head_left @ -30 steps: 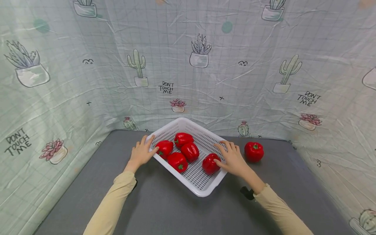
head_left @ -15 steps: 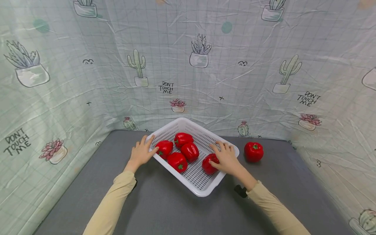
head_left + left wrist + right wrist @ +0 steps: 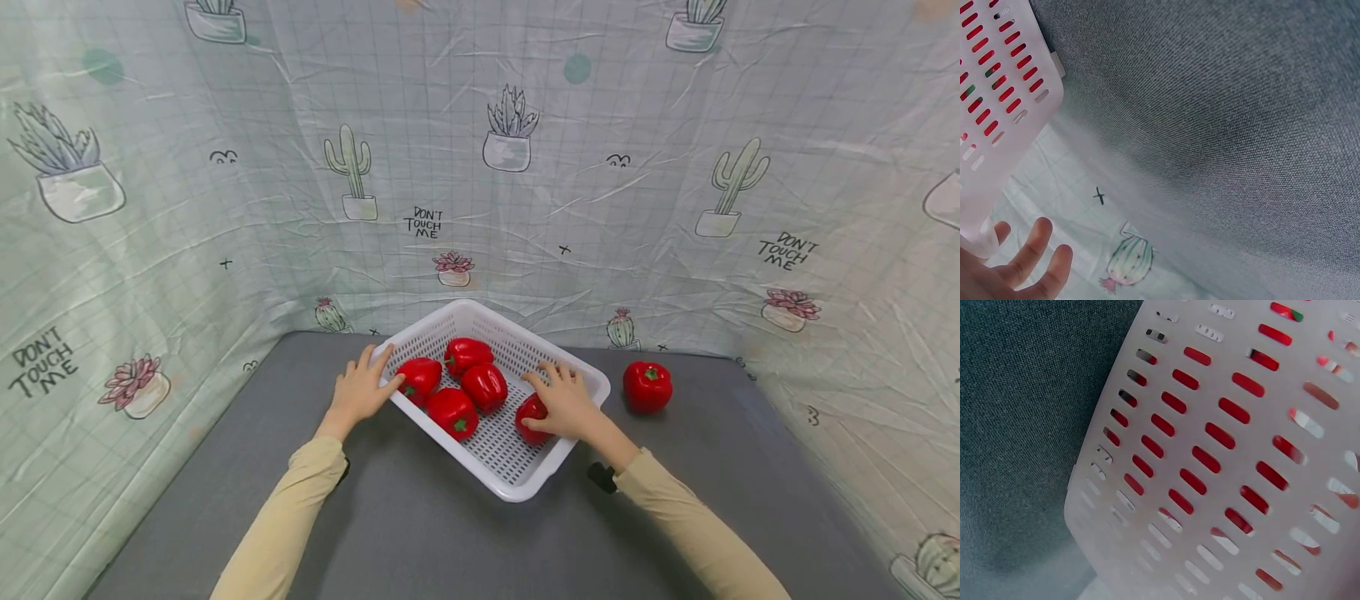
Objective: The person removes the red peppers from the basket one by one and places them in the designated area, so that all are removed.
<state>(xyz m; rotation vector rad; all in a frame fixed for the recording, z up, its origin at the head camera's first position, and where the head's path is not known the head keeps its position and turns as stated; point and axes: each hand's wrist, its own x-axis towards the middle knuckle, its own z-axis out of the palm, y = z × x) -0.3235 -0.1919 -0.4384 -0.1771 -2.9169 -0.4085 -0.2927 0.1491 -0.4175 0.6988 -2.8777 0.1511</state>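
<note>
A white slotted plastic basket sits at an angle on the table with several red bell peppers inside. My left hand holds its left corner, thumb over the rim; in the left wrist view the fingers lie outside the basket wall. My right hand reaches over the right end, spread above a single bell pepper, thumb across its front and the other fingers behind it. Grouped at the left are a bell pepper and others. In the right wrist view, the basket wall hides the right hand's grasp, with red showing through the slots.
One more red bell pepper stands on the grey table, right of the basket. A cactus-printed cloth hangs around the back and sides of the table.
My right hand has moved left from the basket's right rim to over the lone bell pepper inside. The left hand and the basket have stayed in place.
</note>
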